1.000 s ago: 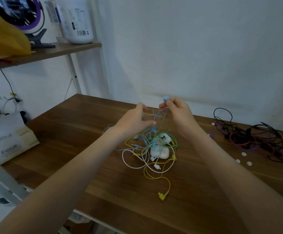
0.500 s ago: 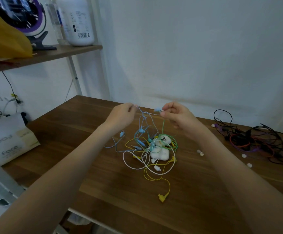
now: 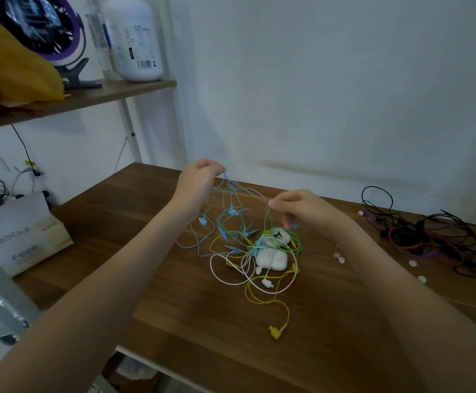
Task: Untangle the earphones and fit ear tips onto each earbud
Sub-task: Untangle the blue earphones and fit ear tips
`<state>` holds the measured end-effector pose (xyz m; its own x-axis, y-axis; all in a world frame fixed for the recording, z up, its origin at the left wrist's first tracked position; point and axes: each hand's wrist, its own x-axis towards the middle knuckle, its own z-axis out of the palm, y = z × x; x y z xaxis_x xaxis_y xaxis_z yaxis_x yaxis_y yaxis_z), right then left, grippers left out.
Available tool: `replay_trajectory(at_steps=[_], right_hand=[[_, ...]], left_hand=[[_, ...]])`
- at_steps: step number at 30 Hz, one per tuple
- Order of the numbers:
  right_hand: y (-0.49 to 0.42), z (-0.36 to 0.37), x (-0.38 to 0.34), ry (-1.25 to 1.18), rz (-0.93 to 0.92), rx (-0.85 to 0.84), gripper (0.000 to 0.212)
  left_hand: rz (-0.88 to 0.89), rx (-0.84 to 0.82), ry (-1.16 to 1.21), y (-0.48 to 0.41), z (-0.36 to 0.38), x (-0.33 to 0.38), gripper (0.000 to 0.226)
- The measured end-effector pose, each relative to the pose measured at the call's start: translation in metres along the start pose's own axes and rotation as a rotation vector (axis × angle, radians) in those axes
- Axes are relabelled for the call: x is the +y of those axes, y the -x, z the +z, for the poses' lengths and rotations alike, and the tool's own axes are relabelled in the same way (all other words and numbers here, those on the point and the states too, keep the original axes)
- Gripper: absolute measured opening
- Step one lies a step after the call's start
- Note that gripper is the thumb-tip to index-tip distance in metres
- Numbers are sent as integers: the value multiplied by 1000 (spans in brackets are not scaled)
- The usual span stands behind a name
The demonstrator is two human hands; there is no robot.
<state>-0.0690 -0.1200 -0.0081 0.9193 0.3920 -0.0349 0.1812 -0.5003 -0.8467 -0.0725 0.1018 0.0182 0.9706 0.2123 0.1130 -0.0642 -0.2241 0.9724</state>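
Wooden table (image 3: pixel 174 321) takes up most of the view. A shelf (image 3: pixel 95 95) stands up-left, well apart from both hands, and carries a white bottle (image 3: pixel 134 38).

A tissue box (image 3: pixel 18 234) sits at the table's left end, far left of the left fingers.

Heap of dark cables (image 3: pixel 429 236) lies on the table, well to the right of the right fingers.

Coloured earphone tangle (image 3: pixel 242 242) of blue, green, yellow and white leads lies on the table below and between the two sets of fingers.

Left hand (image 3: pixel 195 184) is raised above the table, fingertips curled and pinching the blue cable (image 3: pixel 245 190) at its highest point.

Right hand (image 3: pixel 305 208) sits lower and to the right, thumb and forefinger pinching the same blue cable. A strand runs between the two pinches. A small blue piece shows under the right hand's curled lower fingers; cannot tell whether it is gripped.

Two white cases (image 3: pixel 271 258) lie inside the tangle, just below the right fingers, with green cable looped round the upper one.

Yellow plug (image 3: pixel 275 333) lies on the table, well below both hands.

Blue earbud (image 3: pixel 202 221) hangs below the left fingers.

Loose white ear tips (image 3: pixel 341 260) lie below-right of the right fingers, with more near the dark heap.
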Motion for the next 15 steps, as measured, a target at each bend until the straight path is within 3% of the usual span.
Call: replay_trajectory(at_steps=[3, 8, 15], right_hand=[[-3, 7, -1, 60, -37, -14, 17], [-6, 18, -6, 61, -77, 12, 27], [-7, 18, -12, -156, -136, 208, 24]], left_hand=[[-39, -71, -31, 0, 1, 1, 14], [-55, -134, -126, 4, 3, 2, 11], [-103, -145, -193, 8, 2, 3, 16]])
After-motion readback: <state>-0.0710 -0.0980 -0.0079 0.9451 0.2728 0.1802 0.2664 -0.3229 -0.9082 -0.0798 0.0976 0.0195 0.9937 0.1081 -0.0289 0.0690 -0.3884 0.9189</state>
